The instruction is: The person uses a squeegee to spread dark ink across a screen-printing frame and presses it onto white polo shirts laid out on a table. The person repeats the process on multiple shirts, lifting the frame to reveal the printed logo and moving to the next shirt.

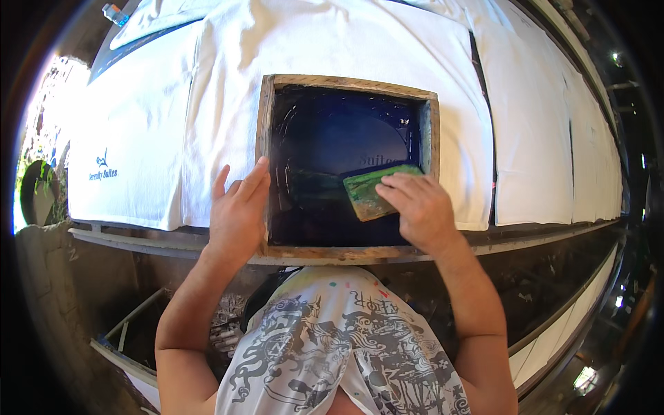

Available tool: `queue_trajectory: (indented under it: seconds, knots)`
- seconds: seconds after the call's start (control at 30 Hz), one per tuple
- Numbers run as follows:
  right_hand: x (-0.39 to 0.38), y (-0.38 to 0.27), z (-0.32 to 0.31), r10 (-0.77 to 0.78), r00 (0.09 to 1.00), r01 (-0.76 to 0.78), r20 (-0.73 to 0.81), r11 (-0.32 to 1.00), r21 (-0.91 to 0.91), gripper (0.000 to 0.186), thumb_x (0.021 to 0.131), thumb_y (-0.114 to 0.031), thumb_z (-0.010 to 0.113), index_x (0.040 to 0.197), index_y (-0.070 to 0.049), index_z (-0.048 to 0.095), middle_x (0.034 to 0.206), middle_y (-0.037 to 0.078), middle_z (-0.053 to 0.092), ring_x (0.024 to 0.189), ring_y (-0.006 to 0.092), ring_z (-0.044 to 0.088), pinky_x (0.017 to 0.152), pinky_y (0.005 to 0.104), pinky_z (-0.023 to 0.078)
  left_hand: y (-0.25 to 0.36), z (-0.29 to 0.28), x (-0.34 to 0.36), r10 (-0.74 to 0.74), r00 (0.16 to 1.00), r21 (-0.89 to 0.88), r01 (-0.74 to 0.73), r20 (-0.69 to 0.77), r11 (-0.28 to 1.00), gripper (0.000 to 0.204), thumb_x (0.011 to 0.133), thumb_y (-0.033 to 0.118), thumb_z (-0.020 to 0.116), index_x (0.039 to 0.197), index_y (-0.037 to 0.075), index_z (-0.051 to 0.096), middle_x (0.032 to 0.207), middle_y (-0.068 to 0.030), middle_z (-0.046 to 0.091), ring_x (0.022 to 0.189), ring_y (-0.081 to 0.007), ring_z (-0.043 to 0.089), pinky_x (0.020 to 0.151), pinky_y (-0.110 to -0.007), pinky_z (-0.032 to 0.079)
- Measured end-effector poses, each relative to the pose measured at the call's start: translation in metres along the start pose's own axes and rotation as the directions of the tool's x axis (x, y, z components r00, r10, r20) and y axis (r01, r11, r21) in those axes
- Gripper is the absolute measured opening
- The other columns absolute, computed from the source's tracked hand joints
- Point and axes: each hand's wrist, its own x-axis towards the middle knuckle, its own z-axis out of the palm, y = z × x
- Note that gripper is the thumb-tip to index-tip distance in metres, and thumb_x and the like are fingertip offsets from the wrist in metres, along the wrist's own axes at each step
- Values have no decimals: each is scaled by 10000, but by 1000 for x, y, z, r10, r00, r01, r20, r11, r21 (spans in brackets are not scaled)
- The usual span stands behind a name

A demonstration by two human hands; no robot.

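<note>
A wooden screen-printing frame lies on white cloth, its mesh covered in dark blue ink. My right hand grips a flat green squeegee, stained with paint. The squeegee is tilted over the lower right part of the mesh, near faint lettering that shows in the ink. My left hand rests against the frame's left side, fingers stretched out and apart, holding nothing.
White cloths lie side by side along the long table; the left one bears a small dark blue print. A metal rail runs along the table's near edge. A small bottle stands at the far left.
</note>
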Motion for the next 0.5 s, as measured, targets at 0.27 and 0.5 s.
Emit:
queue_trajectory:
  seconds: [0.27,0.5]
  knots:
    - [22,-1,-46,87,989,-90,121,996,19,352,930,-1,698,1237,-92,842,1202,95,824,1080,325,774,939,464,595,7,35,16,38,982,-75,-53,-183,996,474,917,-29,690,1387,-40,744,1604,-112,649,1090,-262,739,1322,-614,374]
    - [121,26,-16,15,998,-16,56,999,27,374,969,6,630,1252,-108,846,1149,114,819,1108,367,752,978,512,596,10,32,18,45,980,-76,-60,-192,995,417,951,8,688,1357,-28,773,1583,-102,661,1048,-235,737,1335,-579,363]
